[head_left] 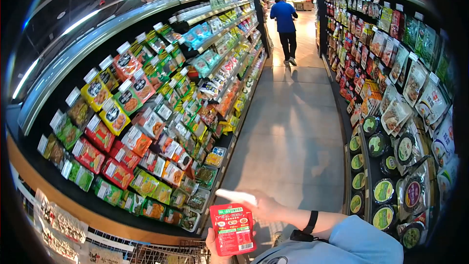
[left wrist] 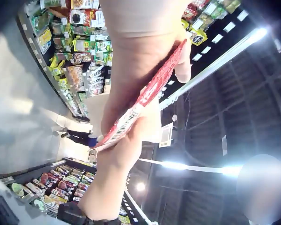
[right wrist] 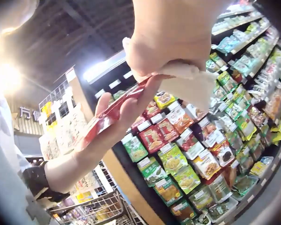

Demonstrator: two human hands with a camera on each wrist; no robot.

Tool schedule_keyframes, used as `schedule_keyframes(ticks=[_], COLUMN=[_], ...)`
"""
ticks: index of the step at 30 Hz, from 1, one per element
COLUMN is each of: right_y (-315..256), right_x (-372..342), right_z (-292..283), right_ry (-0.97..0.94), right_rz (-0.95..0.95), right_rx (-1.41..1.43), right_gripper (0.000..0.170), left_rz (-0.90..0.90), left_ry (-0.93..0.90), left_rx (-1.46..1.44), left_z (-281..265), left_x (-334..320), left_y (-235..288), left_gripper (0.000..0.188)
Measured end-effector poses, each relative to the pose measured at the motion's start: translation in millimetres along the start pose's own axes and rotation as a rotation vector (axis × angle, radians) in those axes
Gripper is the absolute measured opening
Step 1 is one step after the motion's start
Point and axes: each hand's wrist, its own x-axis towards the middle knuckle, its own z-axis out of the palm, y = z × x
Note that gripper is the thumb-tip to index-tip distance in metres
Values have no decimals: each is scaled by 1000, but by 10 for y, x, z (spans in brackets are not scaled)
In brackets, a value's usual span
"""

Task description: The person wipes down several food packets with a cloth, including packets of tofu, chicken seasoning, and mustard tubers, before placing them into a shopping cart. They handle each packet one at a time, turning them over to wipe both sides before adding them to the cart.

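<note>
A flat red package (head_left: pixel 233 230) with a printed label and barcode is held up at the bottom of the head view. My left hand (head_left: pixel 212 245) grips its lower left side, thumb along the edge. Seen edge-on, the red package (right wrist: pixel 110 115) lies between the left thumb and fingers (right wrist: pixel 126 112) in the right wrist view. My right hand (head_left: pixel 271 209) is at the package's upper right corner, holding a thin white sheet (head_left: pixel 236 196), possibly paper or tissue. The white sheet (right wrist: pixel 189 89) hangs below my right hand (right wrist: pixel 171 35); its fingertips are partly hidden.
Shelves of packaged food (head_left: pixel 141 142) line the left side, with another rack (head_left: pixel 386 68) on the right. Between them an aisle floor (head_left: pixel 293 127) leads to a person in a blue top (head_left: pixel 284 17), seen from behind. A wire cart (head_left: pixel 166 253) stands at the lower left.
</note>
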Motion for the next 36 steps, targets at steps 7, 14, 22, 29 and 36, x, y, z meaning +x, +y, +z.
schedule_keyframes(ticks=[7,14,22,29,36], right_y=[-111,25,226,378,89], right_x=[-191,70,796,1729,2569], right_z=[-357,-113,-516,-272,461], right_ry=[87,-244,40,368,-203], right_rz=[-354,-415,-104,77,148], right_rx=[-527,-549,-765,-17,468], right_gripper=[65,86,74,49,68], left_rz=[84,25,-99,34,452], left_ry=[122,108,43,9,119], left_rx=[-234,-58,-359,-77,564], left_z=[-7,-88,-289,-515,-783], left_x=[663,1033,1534,1945,2207], left_y=[-163,-27,374,1397,1893], left_gripper=[84,85,66,73,55])
